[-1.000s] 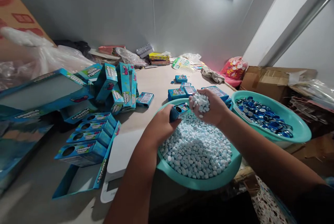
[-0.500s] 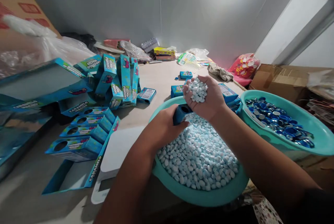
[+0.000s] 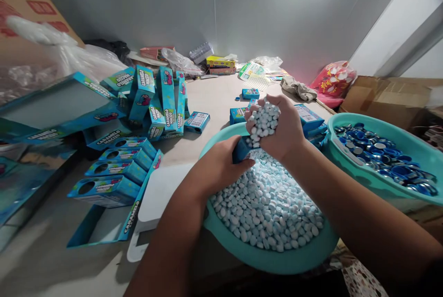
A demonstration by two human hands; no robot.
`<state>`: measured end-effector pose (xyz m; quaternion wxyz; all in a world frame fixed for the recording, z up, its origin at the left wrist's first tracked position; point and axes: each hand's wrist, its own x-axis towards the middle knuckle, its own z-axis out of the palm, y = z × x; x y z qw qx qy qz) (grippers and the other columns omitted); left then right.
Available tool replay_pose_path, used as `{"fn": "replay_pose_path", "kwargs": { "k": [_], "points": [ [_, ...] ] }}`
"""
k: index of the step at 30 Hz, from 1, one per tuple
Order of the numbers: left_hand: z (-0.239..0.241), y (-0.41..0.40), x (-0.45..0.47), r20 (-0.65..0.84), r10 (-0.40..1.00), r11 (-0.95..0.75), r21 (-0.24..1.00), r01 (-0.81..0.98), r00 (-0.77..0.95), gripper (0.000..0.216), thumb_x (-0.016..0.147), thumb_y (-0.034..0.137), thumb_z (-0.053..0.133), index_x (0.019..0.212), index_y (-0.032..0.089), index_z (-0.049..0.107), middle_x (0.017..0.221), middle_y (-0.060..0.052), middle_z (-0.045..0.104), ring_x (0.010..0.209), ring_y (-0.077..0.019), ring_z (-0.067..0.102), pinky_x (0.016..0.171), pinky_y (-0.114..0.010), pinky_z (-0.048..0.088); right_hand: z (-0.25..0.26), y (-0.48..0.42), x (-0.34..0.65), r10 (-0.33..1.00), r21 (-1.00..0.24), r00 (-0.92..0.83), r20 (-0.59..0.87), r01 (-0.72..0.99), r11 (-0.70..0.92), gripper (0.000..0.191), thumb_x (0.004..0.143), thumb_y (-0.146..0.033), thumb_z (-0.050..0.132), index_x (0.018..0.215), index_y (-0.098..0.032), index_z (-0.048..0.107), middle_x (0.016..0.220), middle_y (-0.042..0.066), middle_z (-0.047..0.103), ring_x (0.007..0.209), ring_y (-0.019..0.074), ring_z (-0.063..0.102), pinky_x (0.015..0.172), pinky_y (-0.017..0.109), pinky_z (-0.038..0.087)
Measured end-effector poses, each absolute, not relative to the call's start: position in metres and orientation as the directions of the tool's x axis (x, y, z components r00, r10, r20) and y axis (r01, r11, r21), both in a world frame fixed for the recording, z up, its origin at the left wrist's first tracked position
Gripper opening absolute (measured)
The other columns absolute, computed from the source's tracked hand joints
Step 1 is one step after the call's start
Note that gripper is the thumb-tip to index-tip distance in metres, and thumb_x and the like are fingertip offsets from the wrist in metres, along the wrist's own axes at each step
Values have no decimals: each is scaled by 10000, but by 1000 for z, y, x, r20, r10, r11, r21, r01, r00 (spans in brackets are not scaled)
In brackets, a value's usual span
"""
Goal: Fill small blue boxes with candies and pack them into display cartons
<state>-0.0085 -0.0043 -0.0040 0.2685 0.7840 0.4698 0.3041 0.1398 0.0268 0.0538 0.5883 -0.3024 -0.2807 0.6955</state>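
— How many hands (image 3: 287, 131) do you count?
— Two. The basins (image 3: 270, 262) are also two.
— And boxes (image 3: 114, 191) in the tray (image 3: 130, 219)?
— Four. One container (image 3: 241, 150) is in the left hand (image 3: 223, 163).
— And candies (image 3: 273, 214) and caps (image 3: 384, 158)?
— These are too many for exact counting. Cloth (image 3: 298, 88), only one.

Lettering on the blue packaging: upright display cartons (image 3: 168, 98), "CARAMELO MACIZO" in white, set in two lines; tilted carton (image 3: 121, 79) behind them, the same words inverted; open display carton (image 3: 81, 115) at far left, "CARAMELO MACIZO" along its edge; display tray (image 3: 133, 216), "CARAMELO" on its side wall; round-holed boxes (image 3: 110, 188) within, smaller print illegible.
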Motion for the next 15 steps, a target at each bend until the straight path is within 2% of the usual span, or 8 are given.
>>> {"fn": "replay_pose_path", "kwargs": {
  "k": [3,11,15],
  "points": [
    [-4,-4,-8,220,899,-416,701,580,379,272,816,403,683,1028,235,659,930,-52,700,786,-252,629,616,-327,428,54,26,140,992,-771,-101,-80,-624,-126,134,797,-315,535,804,-219,443,744,-11,476,683,93,564,529,169,445],
    [-4,-4,-8,217,899,-412,713,567,381,308,815,401,677,1074,236,658,947,-54,698,813,-256,628,643,-337,434,52,26,140,995,-797,-85,-53,-596,-93,133,797,-328,534,802,-215,463,738,-7,490,677,102,580,568,209,457],
    [0,-5,-9,181,902,-396,711,582,393,314,830,417,663,1084,235,637,1005,-51,699,874,-263,632,681,-345,435,49,27,141,997,-839,-81,4,-542,-40,231,750,-405,599,783,-221,464,726,-3,501,717,133,598,597,247,474]
  ]
}}
